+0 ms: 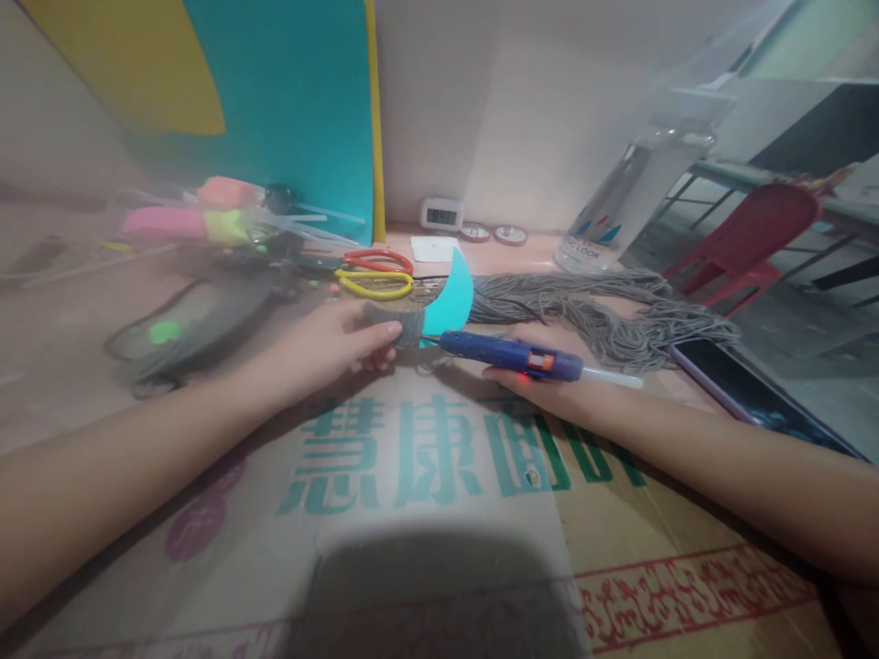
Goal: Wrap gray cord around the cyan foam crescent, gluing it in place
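Note:
My left hand [340, 340] pinches a teal crescent-shaped piece [450, 302] whose lower end is wrapped in grey cord; the fingers close on the wrapped end. My right hand [532, 384] grips a blue glue gun [512, 355], with its nozzle pointing left at the wrapped end and a clear glue stick jutting out to the right. Both hands rest on a sheet of printed cardboard [426, 513]. A bundle of grey cord [591, 307] lies just behind the glue gun.
Red and yellow scissors [374, 273] lie behind the left hand. A clear bottle [618, 210], a small digital clock [441, 213] and a teal board [295, 110] stand by the wall. A phone [748, 394] lies at right. Blurred coloured clutter sits at left.

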The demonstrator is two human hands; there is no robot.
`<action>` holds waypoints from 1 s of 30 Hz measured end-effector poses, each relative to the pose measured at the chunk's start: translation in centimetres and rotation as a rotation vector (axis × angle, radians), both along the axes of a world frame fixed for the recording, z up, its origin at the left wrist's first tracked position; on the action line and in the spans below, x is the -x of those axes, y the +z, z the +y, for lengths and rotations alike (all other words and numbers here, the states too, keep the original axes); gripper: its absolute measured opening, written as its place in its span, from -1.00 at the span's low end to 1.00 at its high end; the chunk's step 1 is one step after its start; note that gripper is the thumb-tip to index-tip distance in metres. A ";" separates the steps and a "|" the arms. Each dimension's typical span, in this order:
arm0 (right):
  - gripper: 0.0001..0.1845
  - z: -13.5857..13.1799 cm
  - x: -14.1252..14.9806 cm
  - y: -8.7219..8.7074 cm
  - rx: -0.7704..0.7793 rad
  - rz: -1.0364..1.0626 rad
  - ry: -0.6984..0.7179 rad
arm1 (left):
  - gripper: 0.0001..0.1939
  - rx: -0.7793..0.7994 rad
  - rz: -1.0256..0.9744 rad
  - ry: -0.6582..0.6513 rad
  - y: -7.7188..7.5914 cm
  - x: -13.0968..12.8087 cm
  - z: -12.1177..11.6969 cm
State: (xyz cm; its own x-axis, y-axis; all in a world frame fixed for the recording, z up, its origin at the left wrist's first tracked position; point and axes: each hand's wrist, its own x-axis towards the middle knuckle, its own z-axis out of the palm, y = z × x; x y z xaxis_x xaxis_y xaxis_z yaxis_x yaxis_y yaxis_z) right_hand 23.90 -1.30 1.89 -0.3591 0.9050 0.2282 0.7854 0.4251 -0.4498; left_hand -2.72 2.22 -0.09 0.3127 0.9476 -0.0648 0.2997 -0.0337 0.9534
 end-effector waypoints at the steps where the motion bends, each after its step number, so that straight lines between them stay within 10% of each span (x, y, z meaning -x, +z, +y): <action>1: -0.73 -0.1 0.0 0.1 0.008 0.001 0.001 | -0.70 0.004 -0.006 0.003 0.0 0.0 0.0; 20: -0.72 0.2 -0.5 -0.4 -0.156 -0.051 0.267 | -0.67 0.007 -0.007 -0.012 0.0 0.2 0.2; 30: -0.61 -1.5 -0.9 2.9 -0.048 0.440 -0.064 | -0.69 -0.020 0.005 -0.036 -0.2 0.3 0.2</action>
State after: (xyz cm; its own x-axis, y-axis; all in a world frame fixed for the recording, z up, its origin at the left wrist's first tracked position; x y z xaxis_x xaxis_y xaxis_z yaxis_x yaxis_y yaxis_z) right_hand 24.83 -2.76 4.78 -0.1621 0.9070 0.3886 0.5491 0.4101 -0.7282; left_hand -3.05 2.38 -0.32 0.3464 0.9369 -0.0476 0.3027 -0.0636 0.9509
